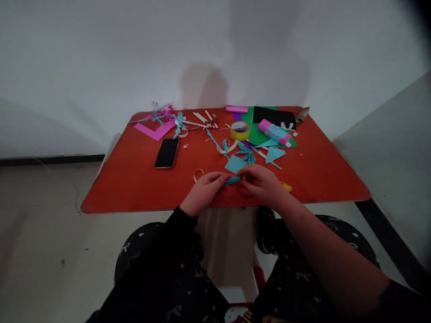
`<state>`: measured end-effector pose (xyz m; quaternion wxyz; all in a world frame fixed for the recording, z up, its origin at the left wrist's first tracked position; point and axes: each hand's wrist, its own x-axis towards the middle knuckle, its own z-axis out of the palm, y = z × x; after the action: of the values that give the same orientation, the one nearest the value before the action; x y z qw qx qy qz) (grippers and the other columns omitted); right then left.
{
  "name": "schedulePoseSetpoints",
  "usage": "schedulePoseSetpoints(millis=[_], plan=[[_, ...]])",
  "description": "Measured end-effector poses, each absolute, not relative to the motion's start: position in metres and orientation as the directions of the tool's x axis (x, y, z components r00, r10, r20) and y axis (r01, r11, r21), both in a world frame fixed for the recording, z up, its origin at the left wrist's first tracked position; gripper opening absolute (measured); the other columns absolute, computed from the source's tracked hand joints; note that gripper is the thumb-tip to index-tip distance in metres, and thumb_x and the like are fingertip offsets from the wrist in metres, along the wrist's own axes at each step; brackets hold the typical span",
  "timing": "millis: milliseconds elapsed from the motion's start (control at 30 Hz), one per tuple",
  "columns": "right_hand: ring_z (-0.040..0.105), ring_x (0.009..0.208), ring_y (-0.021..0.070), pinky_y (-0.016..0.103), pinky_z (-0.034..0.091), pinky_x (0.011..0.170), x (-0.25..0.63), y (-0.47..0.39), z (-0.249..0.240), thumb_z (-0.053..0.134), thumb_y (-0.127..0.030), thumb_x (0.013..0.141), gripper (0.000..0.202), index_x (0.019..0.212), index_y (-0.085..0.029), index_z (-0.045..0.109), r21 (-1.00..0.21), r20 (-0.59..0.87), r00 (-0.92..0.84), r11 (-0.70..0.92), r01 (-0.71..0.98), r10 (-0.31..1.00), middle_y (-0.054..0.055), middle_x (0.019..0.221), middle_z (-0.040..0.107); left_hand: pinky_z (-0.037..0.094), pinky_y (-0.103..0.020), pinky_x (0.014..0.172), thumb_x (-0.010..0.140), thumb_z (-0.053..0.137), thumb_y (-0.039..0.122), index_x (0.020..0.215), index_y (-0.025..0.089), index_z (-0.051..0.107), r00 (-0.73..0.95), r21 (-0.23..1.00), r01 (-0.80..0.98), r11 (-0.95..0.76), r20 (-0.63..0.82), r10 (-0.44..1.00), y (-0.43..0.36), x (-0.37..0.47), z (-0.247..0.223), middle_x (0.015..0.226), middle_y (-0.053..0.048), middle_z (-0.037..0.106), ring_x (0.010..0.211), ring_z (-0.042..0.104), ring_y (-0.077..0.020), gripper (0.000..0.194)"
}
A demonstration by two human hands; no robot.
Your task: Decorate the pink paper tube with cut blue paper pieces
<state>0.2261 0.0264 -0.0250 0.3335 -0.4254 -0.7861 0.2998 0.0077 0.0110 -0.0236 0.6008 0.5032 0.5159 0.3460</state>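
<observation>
Near the front edge of the red table (134,184), my left hand (206,190) pinches one end of a narrow blue piece of pleated paper (232,180). The other end is between the fingers of my right hand (259,181). Both hands are closed on it, and my fingers cover its ends. Just beyond it lie a flat blue paper square (235,164) and a fanned blue paper piece (248,155). A yellow-handled tool (286,186), mostly hidden, sits beside my right hand.
A phone (166,153) lies on the left. Behind my hands stands a yellow tape roll (240,131). A pink-and-blue paper roll (274,132) rests on green and black sheets (272,115) at the back right. Pink paper (158,130) and scraps lie at the back left.
</observation>
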Motion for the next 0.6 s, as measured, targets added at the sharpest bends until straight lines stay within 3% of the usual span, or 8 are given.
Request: schedulePoseSetpoints(millis=[167, 333, 467, 600], plan=[[0.058, 0.071, 0.0157, 0.028, 0.048, 0.065, 0.2248, 0.0256, -0.0245, 0.065, -0.02, 0.087, 0.01, 0.095, -0.023, 0.071, -0.763, 0.32, -0.412, 0.49, 0.421, 0.853, 0.003, 0.086, 0.068, 0.047, -0.024, 0.068, 0.086, 0.07, 0.056, 0.101, 0.017, 0.079, 0.217, 0.966, 0.113, 0.232, -0.252, 0.943, 0.0098, 0.0078, -0.0178, 0.088, -0.004, 0.072, 0.074, 0.06, -0.014, 0.043], [0.064, 0.081, 0.0189, 0.031, 0.05, 0.071, 0.2246, 0.0249, -0.0235, 0.066, -0.022, 0.091, 0.006, 0.088, -0.023, 0.071, -0.746, 0.409, -0.342, 0.526, 0.409, 0.846, 0.004, 0.088, 0.07, 0.049, -0.023, 0.069, 0.09, 0.064, 0.056, 0.103, 0.02, 0.077, 0.149, 0.952, -0.066, 0.298, -0.286, 0.947, 0.0091, 0.0078, -0.0193, 0.11, -0.007, 0.073, 0.082, 0.063, -0.0135, 0.04], [0.063, 0.077, 0.0195, 0.033, 0.051, 0.069, 0.2248, 0.023, -0.022, 0.067, -0.025, 0.091, 0.008, 0.084, -0.024, 0.071, -0.72, 0.451, -0.27, 0.525, 0.454, 0.851, 0.004, 0.083, 0.068, 0.048, -0.021, 0.068, 0.081, 0.077, 0.048, 0.101, 0.02, 0.073, 0.113, 0.957, -0.112, 0.268, -0.256, 0.96, 0.0086, 0.0078, -0.0192, 0.089, -0.001, 0.067, 0.075, 0.058, -0.0102, 0.034], [0.063, 0.078, 0.021, 0.035, 0.051, 0.071, 0.2215, 0.0194, -0.0216, 0.065, -0.026, 0.092, 0.011, 0.084, -0.024, 0.071, -0.709, 0.47, -0.209, 0.508, 0.489, 0.858, 0.004, 0.08, 0.067, 0.046, -0.021, 0.068, 0.078, 0.08, 0.043, 0.099, 0.019, 0.071, 0.142, 0.949, -0.162, 0.269, -0.248, 0.958, 0.0066, 0.0104, -0.0177, 0.085, 0.002, 0.063, 0.07, 0.054, -0.0081, 0.034]])
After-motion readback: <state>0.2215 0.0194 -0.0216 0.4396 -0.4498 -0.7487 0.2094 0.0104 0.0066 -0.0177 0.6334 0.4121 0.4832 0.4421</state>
